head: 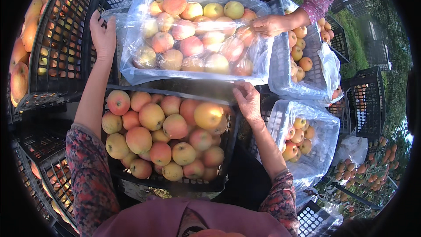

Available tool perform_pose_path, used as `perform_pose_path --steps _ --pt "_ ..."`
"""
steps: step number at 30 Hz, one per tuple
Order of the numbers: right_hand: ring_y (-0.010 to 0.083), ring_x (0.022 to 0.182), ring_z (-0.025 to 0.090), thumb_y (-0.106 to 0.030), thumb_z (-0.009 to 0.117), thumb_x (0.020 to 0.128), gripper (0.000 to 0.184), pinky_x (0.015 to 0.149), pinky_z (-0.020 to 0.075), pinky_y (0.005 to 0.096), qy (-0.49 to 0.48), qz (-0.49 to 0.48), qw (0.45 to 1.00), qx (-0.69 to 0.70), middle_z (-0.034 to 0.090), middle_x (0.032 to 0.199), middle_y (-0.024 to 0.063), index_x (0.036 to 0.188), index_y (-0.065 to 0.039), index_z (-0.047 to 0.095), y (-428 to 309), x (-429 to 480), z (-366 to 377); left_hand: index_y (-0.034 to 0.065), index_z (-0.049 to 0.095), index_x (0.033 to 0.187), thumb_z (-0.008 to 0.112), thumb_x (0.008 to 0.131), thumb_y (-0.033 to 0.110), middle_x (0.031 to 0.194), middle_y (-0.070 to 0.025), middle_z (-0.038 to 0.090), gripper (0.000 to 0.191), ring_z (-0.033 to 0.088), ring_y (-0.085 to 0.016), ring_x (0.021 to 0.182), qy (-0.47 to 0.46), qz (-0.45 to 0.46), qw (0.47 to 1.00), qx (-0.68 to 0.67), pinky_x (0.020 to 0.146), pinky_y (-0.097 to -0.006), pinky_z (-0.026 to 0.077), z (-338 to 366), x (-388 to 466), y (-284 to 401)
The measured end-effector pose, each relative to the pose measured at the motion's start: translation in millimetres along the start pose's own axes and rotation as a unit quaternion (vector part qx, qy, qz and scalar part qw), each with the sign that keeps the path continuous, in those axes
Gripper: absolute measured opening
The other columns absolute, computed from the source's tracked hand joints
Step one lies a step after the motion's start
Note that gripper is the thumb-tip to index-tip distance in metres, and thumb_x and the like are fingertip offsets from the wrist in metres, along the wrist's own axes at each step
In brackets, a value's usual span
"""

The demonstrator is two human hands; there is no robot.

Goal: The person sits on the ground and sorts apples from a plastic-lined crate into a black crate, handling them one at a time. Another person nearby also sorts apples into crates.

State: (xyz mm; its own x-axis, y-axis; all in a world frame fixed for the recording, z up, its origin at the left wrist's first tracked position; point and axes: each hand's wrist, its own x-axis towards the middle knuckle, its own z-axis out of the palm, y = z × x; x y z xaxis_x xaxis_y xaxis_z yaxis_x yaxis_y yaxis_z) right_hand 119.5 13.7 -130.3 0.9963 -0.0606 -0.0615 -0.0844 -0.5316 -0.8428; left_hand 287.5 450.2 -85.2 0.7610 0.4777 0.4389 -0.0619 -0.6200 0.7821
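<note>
Several apples (191, 46) lie under clear plastic film (210, 24) in a crate lined with plastic (194, 76). My left hand (103, 38) is at this crate's left end, thumb and fingers apart at the film's edge; whether it grips the film is unclear. Near the lined crate's front right edge, my right hand (248, 100) has bent fingers by the liner; a grip cannot be made out. Between my arms stands an unlined black plastic crate (232, 141) of apples (151, 116). A co-worker's hand (271, 25) touches the film at the right end.
Tall black crates of apples (62, 36) stand close on the left, with more crates (49, 171) below them. To the right are two plastic-lined crates (296, 84) (324, 141) partly filled with apples. Further right are black crates (367, 102), grass (352, 44) and loose apples (361, 169).
</note>
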Motion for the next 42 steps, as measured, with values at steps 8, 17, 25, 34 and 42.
perform_pose_path --steps 8,17,25,34,42 --pt "0.0096 0.071 0.06 -0.001 0.065 0.085 0.017 0.071 0.0498 0.0241 0.017 0.022 0.998 0.051 0.065 0.081 0.0049 0.101 0.0 0.065 -5.8 -9.0 -8.4 0.0018 0.061 0.114 0.065 0.087 0.024 0.136 -0.0195 0.047 0.035 0.042 -0.039 0.129 -0.424 0.293 0.849 0.113 0.108 -0.0448 0.034 26.7 -98.4 56.4" --pt "0.0364 0.116 0.052 -0.011 0.072 0.075 0.046 0.101 0.0391 0.0459 -0.034 -0.221 0.952 -0.206 0.055 0.129 0.0159 0.119 -0.005 0.059 -45.2 1.9 -9.7 0.004 0.059 0.113 0.058 0.087 0.039 0.123 -0.0113 0.055 0.044 0.044 -0.036 0.126 -0.384 0.259 0.846 0.264 0.103 -0.0459 0.037 70.8 -65.8 7.3" --pt "0.0369 0.133 0.034 -0.027 0.071 0.078 0.07 0.11 0.0237 0.0556 -0.097 -0.214 0.921 -0.311 0.038 0.144 0.0152 0.138 -0.007 0.042 -35.2 8.3 -4.9 0.0046 0.056 0.117 0.066 0.083 0.028 0.12 -0.0126 0.057 0.042 0.049 -0.036 0.119 -0.417 0.194 0.866 0.198 0.1 -0.0439 0.041 62.0 -79.8 38.6" --pt "0.0365 0.136 0.03 -0.028 0.068 0.078 0.07 0.113 0.0199 0.0542 -0.092 -0.226 0.921 -0.303 0.036 0.145 0.0147 0.14 -0.008 0.04 -22.9 14.6 -3.0 0.0015 0.056 0.123 0.068 0.083 0.016 0.132 -0.0186 0.051 0.044 0.05 -0.037 0.119 -0.412 0.205 0.861 0.214 0.101 -0.0436 0.041 -84.5 -125.3 61.4" --pt "0.0361 0.115 0.057 -0.023 0.068 0.083 0.052 0.099 0.0447 0.0407 -0.142 -0.07 0.982 -0.104 0.058 0.125 0.0208 0.129 -0.003 0.054 -49.3 -55.7 -55.5 0.0014 0.058 0.118 0.068 0.079 0.011 0.132 -0.0196 0.053 0.041 0.052 -0.038 0.119 -0.437 0.13 0.855 0.248 0.101 -0.0432 0.042 -239.9 -170.6 95.6"
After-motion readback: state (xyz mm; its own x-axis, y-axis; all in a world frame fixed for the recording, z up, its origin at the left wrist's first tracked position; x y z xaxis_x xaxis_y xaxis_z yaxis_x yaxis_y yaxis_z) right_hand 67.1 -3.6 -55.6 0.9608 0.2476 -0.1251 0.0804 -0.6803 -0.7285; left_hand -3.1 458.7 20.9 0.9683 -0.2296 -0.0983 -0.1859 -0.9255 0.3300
